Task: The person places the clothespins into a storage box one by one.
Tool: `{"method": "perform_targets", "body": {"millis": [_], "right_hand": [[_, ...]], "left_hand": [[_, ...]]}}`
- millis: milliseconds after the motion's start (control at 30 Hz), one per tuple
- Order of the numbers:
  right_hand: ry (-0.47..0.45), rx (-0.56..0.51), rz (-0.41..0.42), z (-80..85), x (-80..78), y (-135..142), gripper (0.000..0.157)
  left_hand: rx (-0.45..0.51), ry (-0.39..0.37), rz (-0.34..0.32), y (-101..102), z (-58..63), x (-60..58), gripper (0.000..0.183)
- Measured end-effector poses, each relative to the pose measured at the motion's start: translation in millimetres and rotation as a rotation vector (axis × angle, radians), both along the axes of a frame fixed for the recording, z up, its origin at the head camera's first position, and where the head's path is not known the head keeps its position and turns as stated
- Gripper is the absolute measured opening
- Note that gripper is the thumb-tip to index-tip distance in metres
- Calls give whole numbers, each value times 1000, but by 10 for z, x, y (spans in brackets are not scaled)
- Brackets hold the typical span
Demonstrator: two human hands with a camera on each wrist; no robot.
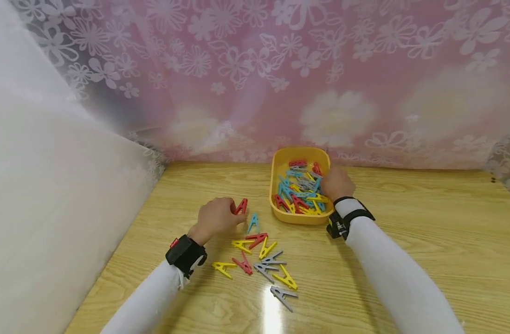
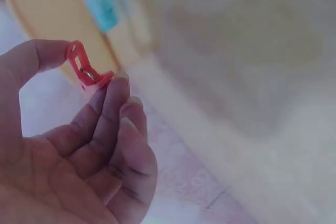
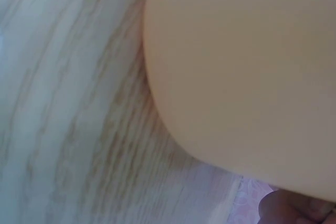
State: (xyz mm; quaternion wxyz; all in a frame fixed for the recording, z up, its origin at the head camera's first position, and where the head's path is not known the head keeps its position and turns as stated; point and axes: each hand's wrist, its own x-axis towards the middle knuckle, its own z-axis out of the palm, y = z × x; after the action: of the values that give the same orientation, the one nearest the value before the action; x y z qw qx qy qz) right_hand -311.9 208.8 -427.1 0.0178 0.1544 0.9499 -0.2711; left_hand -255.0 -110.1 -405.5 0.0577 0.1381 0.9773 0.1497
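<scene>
My left hand (image 1: 219,214) pinches a red clothespin (image 1: 241,207) between thumb and fingers, left of the yellow basket. In the left wrist view the same clothespin (image 2: 86,69) shows its metal spring. My right hand (image 1: 337,183) grips the right rim of the yellow basket (image 1: 300,218), partly covering it. The basket's outer wall (image 3: 236,77) fills most of the right wrist view, with a bit of the hand (image 3: 289,208) at the lower corner. Many red, blue, yellow and grey clothespins (image 1: 306,195) lie heaped in the basket.
Loose clothespins lie on the wooden table (image 1: 405,222) in front of the basket: a blue one (image 1: 253,223), and several red, yellow and grey ones (image 1: 285,278). A pink flowered curtain (image 1: 255,93) hangs behind, and a white sheet (image 1: 62,185) on the left.
</scene>
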Motion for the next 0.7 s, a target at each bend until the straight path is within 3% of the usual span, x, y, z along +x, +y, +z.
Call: {"method": "perform_targets", "body": {"millis": [200,400,533,700], "right_hand": [[-19,6,-7,-10,-11,-4,41],[0,24,-10,-9,-16,0,40],[-20,14,-6,3,-9,-23,38],[0,22,-20,7,-2,-7,46]], "left_hand": [[65,31,-32,204,206,-267,36],[107,49,-64,622,349,-573,40],[149,67,-107,917,371,-742,38],[161,103,-119,1146,300,-876,47]]}}
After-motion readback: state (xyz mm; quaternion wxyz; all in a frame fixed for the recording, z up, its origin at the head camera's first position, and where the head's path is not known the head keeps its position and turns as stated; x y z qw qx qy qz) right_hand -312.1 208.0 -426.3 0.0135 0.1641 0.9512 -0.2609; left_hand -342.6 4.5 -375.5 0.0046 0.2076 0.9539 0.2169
